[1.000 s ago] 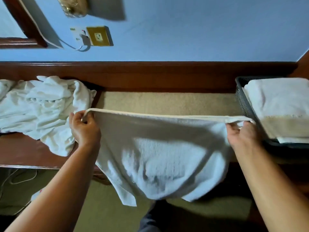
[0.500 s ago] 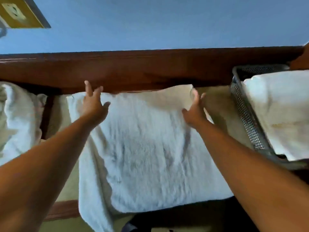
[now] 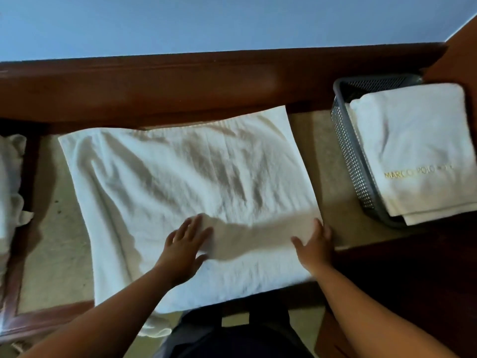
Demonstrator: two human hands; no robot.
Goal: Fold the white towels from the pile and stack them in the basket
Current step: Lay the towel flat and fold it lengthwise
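Large white terry towel point(image 3: 180, 182) lies spread out on the desk point(image 3: 309, 156), a beige-topped surface framed in dark red-brown wood. Its far edge touches the wooden back rail point(image 3: 180, 83). Its near edge hangs over the front, and the near left corner droops below the desk edge. The cloth is wrinkled, with creases running diagonally. My left hand point(image 3: 184, 250) rests palm-down on the towel, around the middle of its near part, fingers straight and slightly spread, pinching nothing. My right hand point(image 3: 315, 248) lies at the towel's right edge close to the near corner, fingers extended and thumb spread onto the cloth; I cannot tell whether the fingertips tuck under the hem. The grey perforated plastic basket point(image 3: 346, 156) stands at the right end of the desk, apart from the spread towel, with a strip of beige top between them. In it sits a stack of folded white towels point(image 3: 413, 140); the top one carries gold lettering, "MARCO POLO", the rest blurred. The crumpled white towel pile point(image 3: 10, 189) sits at the far left, cut off by the frame. Blue wall point(image 3: 232, 21) behind.
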